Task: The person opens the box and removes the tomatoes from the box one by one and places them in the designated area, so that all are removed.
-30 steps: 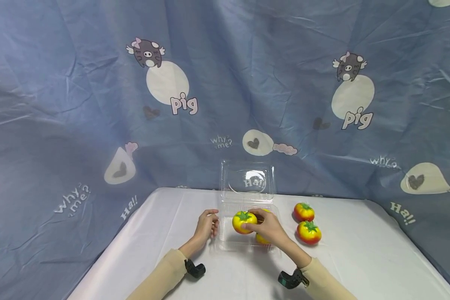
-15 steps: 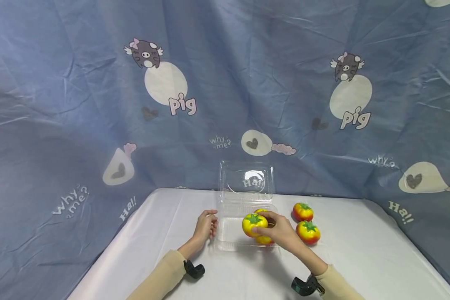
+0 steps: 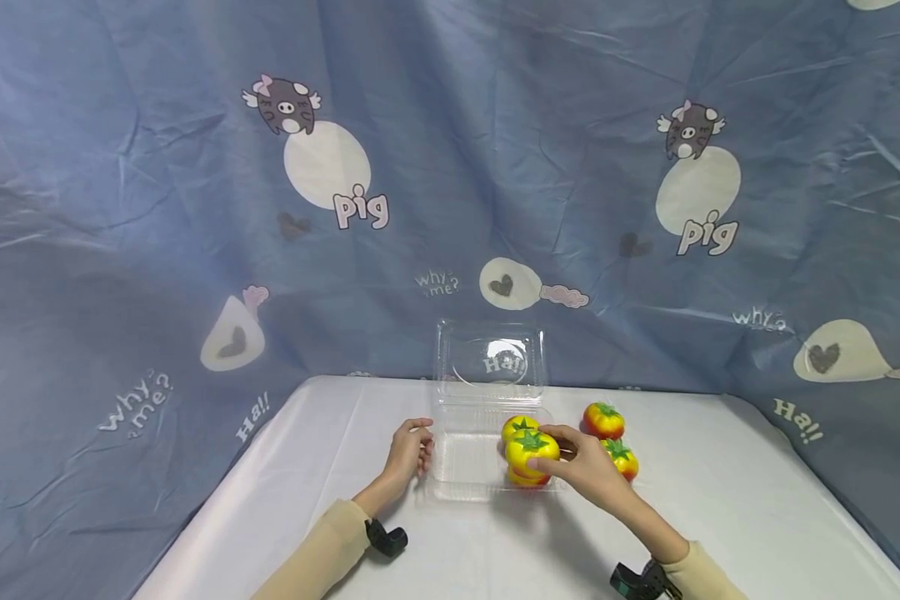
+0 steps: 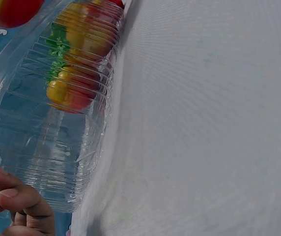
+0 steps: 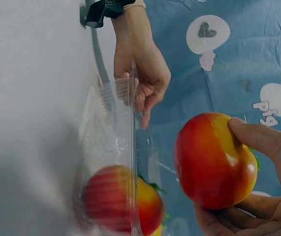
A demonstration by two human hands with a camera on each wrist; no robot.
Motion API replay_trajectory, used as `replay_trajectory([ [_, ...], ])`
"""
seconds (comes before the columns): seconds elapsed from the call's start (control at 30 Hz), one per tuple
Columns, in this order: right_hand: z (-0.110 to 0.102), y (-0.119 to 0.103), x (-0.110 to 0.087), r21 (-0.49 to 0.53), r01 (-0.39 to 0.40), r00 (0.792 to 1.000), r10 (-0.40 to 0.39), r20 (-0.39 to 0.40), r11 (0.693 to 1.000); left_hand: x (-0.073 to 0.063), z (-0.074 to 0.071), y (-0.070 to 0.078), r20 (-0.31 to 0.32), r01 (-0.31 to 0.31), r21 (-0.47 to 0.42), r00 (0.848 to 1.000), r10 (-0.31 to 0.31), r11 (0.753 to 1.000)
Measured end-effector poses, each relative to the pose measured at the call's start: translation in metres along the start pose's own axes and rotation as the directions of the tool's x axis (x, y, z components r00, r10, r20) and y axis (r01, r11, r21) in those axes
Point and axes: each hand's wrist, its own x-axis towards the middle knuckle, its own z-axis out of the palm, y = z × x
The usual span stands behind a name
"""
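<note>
Got a tomato point(image 3: 531, 452) pinched between right hand point(image 3: 583, 467) thumb and fingers, right over the box point(image 3: 465, 460). Seeing two more tomatoes point(image 3: 516, 427) inside, another pair point(image 3: 603, 421) just right of it on the table point(image 3: 465, 550). Resting left hand point(image 3: 407, 454) by the left edge, fingers loosely bent; can't really tell if touching.

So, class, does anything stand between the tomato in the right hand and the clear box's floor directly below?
Yes: in the box, another tomato appears to lie beneath the held tomato. The lid stands open, out of the way.
</note>
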Motion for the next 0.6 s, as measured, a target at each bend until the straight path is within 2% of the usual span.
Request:
replay_trajectory([
  [0.27,-0.014,0.007,-0.012,0.002,-0.011,1.0,0.011,-0.014,1.0,-0.002,-0.001,-0.001,0.018,-0.058,0.011,0.998,0.058,0.998],
  [0.5,-0.023,0.013,-0.025,-0.047,-0.06,0.998,0.059,-0.032,0.997,-0.001,-0.001,0.001,0.009,0.017,0.01,1.0,-0.017,1.0],
  [0.6,-0.026,0.015,-0.031,-0.055,-0.076,0.997,0.074,-0.034,0.996,-0.003,0.0,0.007,0.014,0.02,0.016,1.0,-0.02,1.0],
])
